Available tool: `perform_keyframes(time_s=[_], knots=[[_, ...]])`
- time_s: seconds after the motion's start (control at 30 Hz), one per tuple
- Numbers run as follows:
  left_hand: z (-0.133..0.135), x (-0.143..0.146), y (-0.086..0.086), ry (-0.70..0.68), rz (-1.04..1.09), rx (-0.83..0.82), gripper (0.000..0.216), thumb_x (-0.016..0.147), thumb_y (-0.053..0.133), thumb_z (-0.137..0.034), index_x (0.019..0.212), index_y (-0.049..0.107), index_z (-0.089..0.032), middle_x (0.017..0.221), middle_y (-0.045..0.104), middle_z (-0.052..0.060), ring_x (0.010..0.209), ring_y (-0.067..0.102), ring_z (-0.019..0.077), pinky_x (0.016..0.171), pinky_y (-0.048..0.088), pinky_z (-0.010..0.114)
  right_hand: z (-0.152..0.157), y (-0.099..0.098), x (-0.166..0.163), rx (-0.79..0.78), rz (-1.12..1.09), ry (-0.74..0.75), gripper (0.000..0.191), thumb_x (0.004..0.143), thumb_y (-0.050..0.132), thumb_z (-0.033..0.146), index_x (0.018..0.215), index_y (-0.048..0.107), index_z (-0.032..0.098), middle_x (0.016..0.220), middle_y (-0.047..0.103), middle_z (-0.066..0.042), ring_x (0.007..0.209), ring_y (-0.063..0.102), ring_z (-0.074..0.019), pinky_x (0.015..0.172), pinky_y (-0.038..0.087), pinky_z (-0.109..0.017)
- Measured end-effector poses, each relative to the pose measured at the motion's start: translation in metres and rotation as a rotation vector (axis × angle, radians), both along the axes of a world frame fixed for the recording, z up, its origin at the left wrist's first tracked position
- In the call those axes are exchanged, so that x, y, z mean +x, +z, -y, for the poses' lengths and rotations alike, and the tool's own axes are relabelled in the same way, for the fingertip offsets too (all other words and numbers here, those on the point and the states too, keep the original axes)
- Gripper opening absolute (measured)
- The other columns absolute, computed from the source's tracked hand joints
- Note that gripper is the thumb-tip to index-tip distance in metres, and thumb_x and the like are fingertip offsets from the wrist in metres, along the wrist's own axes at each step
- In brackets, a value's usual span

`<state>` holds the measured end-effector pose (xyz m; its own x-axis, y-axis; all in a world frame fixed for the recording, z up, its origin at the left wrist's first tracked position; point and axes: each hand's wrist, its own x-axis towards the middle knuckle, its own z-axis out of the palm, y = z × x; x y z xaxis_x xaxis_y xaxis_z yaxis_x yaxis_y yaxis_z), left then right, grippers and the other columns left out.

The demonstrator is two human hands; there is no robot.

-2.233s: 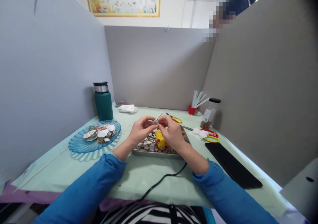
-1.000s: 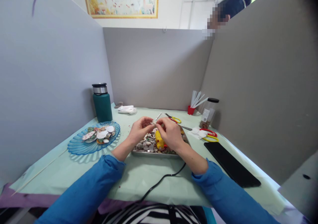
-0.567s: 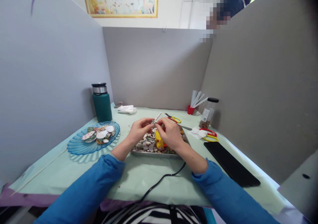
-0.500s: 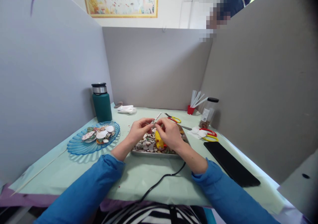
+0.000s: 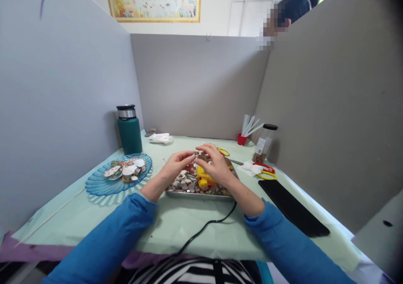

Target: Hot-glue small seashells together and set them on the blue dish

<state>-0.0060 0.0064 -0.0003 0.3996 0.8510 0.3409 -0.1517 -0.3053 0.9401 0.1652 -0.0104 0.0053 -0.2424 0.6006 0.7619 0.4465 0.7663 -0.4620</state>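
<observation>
My left hand [image 5: 179,165] and my right hand [image 5: 213,163] meet above a shallow metal tray [image 5: 201,196]. Their fingertips pinch a small whitish piece [image 5: 197,153], mostly hidden and too small to name. Inside the tray lie several shells and pebbles [image 5: 185,186]. A yellow glue gun [image 5: 204,177] rests on them, partly covered by my right hand. From the tray's near right corner a black cord [image 5: 210,222] runs toward my lap. To the left, a blue scalloped plate [image 5: 94,185] carries a cluster of shells [image 5: 129,170].
Behind the plate stands a green bottle [image 5: 129,134]. On the right are a red cup [image 5: 242,140] of white sticks, a jar [image 5: 262,145], red-and-yellow-handled scissors [image 5: 267,171], crumpled tissue [image 5: 250,168] and a black phone-like slab [image 5: 291,208]. Grey partitions [image 5: 198,82] enclose the table; another person shows beyond.
The white stick-like part that poked up between my fingers no longer shows. My right hand has turned and shifted slightly, its fingers now more extended, and more of the glue gun is visible.
</observation>
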Motion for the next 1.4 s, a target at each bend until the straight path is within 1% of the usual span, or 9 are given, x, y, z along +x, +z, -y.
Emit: perform_keyframes(time_s=[0.13, 0.23, 0.4, 0.5, 0.6, 0.87, 1.03, 1.23, 1.4], knots=[[0.0013, 0.0006, 0.0008, -0.055, -0.009, 0.013, 0.033, 0.075, 0.064, -0.037, 0.102, 0.065, -0.017, 0.086, 0.066, 0.005, 0.054, 0.056, 0.0082, 0.055, 0.049, 0.023, -0.0012, -0.0009, 0.0004, -0.025, 0.017, 0.035, 0.027, 0.083, 0.059, 0.026, 0.109, 0.058, 0.022, 0.112, 0.051, -0.007, 0.099, 0.055, -0.0173, 0.082, 0.048, -0.031], [0.0022, 0.0009, 0.0017, -0.062, 0.014, 0.003, 0.038, 0.074, 0.065, -0.037, 0.106, 0.062, -0.016, 0.091, 0.064, 0.005, 0.053, 0.056, 0.0074, 0.055, 0.049, 0.024, -0.0017, -0.0013, -0.0004, -0.038, -0.007, 0.064, 0.025, 0.082, 0.059, 0.025, 0.107, 0.059, 0.023, 0.11, 0.051, -0.007, 0.098, 0.055, -0.0171, 0.081, 0.048, -0.031], [0.003, 0.0007, 0.0027, -0.056, 0.044, -0.033, 0.031, 0.073, 0.067, -0.035, 0.096, 0.059, -0.016, 0.078, 0.061, 0.0, 0.052, 0.055, 0.0067, 0.053, 0.047, 0.021, -0.0031, -0.0022, -0.0019, -0.051, -0.082, 0.108, 0.023, 0.08, 0.061, 0.024, 0.103, 0.06, 0.021, 0.107, 0.054, -0.006, 0.089, 0.057, -0.0154, 0.077, 0.048, -0.029], [0.0026, 0.0002, 0.0019, -0.056, 0.05, -0.035, 0.028, 0.074, 0.067, -0.034, 0.094, 0.059, -0.017, 0.074, 0.06, -0.002, 0.052, 0.055, 0.0066, 0.053, 0.047, 0.021, -0.0029, -0.0022, -0.003, -0.109, -0.115, 0.141, 0.023, 0.08, 0.06, 0.025, 0.103, 0.06, 0.021, 0.1, 0.059, -0.005, 0.081, 0.058, -0.014, 0.072, 0.048, -0.027], [0.0019, -0.0001, 0.0011, -0.049, 0.068, -0.045, 0.028, 0.072, 0.068, -0.033, 0.093, 0.06, -0.017, 0.071, 0.059, -0.002, 0.051, 0.054, 0.0066, 0.054, 0.047, 0.021, -0.0022, -0.0014, -0.004, -0.174, -0.154, 0.156, 0.025, 0.079, 0.061, 0.026, 0.103, 0.061, 0.02, 0.095, 0.062, -0.004, 0.079, 0.058, -0.0142, 0.068, 0.046, -0.026], [0.001, -0.0005, 0.0014, -0.059, 0.102, -0.082, 0.029, 0.069, 0.071, -0.031, 0.092, 0.063, -0.015, 0.071, 0.06, -0.002, 0.048, 0.052, 0.0048, 0.05, 0.044, 0.019, -0.0035, -0.0021, -0.004, -0.287, -0.248, 0.25, 0.027, 0.077, 0.063, 0.028, 0.102, 0.062, 0.019, 0.095, 0.064, -0.004, 0.083, 0.059, -0.0149, 0.073, 0.047, -0.027], [0.001, -0.0011, 0.0015, -0.06, 0.091, -0.092, 0.029, 0.069, 0.071, -0.032, 0.091, 0.064, -0.016, 0.076, 0.062, -0.001, 0.048, 0.053, 0.0051, 0.052, 0.044, 0.021, -0.0047, -0.0033, -0.0034, -0.329, -0.282, 0.313, 0.029, 0.076, 0.063, 0.029, 0.103, 0.061, 0.019, 0.094, 0.063, -0.004, 0.083, 0.059, -0.0151, 0.075, 0.047, -0.028], [0.0006, -0.0011, 0.0004, -0.068, 0.085, -0.085, 0.028, 0.07, 0.07, -0.033, 0.092, 0.063, -0.016, 0.07, 0.061, -0.001, 0.051, 0.054, 0.0067, 0.052, 0.044, 0.021, -0.0049, -0.0037, -0.0024, -0.363, -0.275, 0.304, 0.032, 0.077, 0.063, 0.032, 0.106, 0.06, 0.019, 0.091, 0.063, -0.004, 0.081, 0.059, -0.0152, 0.072, 0.048, -0.027], [-0.0002, -0.001, 0.0004, -0.07, 0.085, -0.09, 0.029, 0.071, 0.07, -0.034, 0.092, 0.063, -0.016, 0.07, 0.06, -0.001, 0.049, 0.053, 0.0061, 0.051, 0.043, 0.02, -0.005, -0.003, -0.0023, -0.293, -0.226, 0.263, 0.029, 0.078, 0.062, 0.029, 0.106, 0.06, 0.019, 0.097, 0.063, -0.005, 0.086, 0.059, -0.0158, 0.073, 0.047, -0.027]])
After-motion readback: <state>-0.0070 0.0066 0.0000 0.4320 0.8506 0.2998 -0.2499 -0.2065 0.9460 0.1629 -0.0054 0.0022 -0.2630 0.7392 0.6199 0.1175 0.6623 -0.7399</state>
